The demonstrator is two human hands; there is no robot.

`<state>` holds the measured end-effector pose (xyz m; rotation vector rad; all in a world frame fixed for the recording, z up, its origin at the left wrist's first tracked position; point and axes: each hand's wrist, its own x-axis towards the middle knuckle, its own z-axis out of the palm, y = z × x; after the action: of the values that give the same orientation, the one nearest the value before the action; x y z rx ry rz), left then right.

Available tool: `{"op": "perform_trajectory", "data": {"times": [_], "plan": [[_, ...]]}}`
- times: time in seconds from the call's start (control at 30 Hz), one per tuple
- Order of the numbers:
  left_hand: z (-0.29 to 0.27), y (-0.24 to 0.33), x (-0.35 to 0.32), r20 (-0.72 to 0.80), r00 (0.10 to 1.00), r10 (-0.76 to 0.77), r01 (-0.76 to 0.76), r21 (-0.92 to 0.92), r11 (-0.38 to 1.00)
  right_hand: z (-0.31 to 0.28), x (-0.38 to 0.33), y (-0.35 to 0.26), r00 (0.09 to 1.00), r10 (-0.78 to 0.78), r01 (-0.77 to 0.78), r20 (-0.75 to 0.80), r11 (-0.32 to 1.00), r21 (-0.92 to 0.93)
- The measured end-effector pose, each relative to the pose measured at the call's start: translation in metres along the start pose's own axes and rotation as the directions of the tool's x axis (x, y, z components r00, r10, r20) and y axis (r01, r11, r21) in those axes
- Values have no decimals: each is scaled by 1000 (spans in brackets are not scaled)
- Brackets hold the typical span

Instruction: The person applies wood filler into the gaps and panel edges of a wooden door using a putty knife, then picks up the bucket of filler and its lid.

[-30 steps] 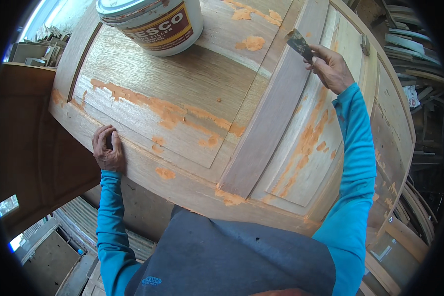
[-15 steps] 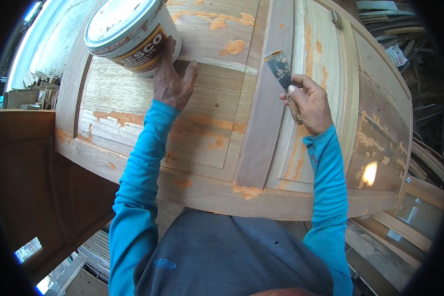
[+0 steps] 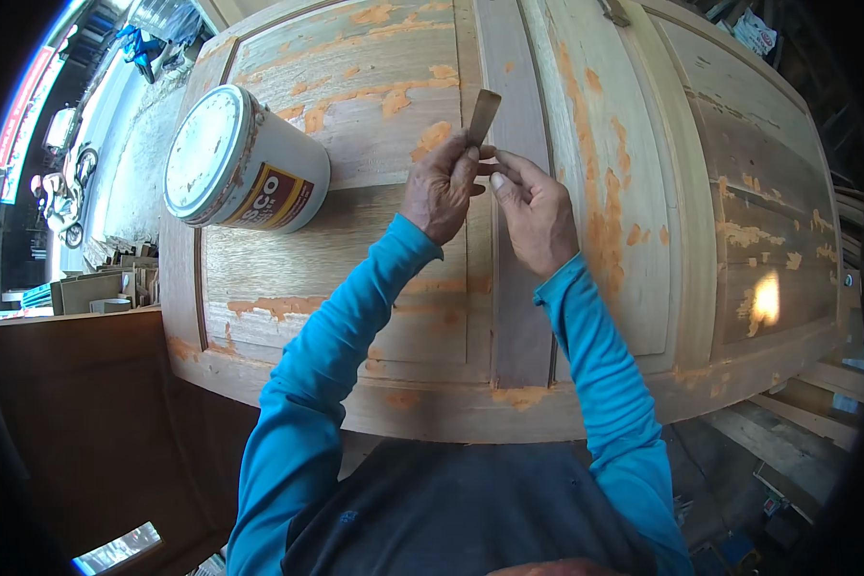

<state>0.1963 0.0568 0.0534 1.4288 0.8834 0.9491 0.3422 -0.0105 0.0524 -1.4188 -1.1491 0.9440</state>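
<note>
My left hand [image 3: 439, 187] is closed around a putty knife [image 3: 485, 113], its narrow flat blade sticking up above the fingers; the handle is hidden in the hand. Close against it, my right hand [image 3: 536, 211] has its thumb and fingers bent together at the left fingertips; what they pinch, if anything, is hidden. Both hands are over a wooden panelled door [image 3: 422, 403] lying flat, marked with patches of orange filler [image 3: 600, 226]. To the left, a white tub [image 3: 302, 178] with a brown and yellow label and a smeared lid stands on the door, apart from my hands.
A metal hinge [image 3: 614, 12] is at the door's far edge. Beside the door at lower left is a dark brown wooden panel [image 3: 77, 413]. Wood offcuts [image 3: 115, 283] are stacked beyond it. Timber [image 3: 787, 451] lies at lower right. A motorbike [image 3: 75, 197] is outside at far left.
My left hand has left the tub and moved right to meet my right hand. The putty knife, held in the right hand before, is now in the left. My view has shifted left.
</note>
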Motion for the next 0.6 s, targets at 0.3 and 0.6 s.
{"op": "perform_trajectory", "data": {"times": [0.3, 0.6], "plan": [[-94, -8, 123, 114, 993, -17, -70, 715, 695, -59, -28, 49, 997, -53, 38, -51, 964, -265], [-107, -15, 180, 348, 938, -10, -307, 840, 447, -52, -38, 60, 955, -289, 241, -63, 885, -399]]}}
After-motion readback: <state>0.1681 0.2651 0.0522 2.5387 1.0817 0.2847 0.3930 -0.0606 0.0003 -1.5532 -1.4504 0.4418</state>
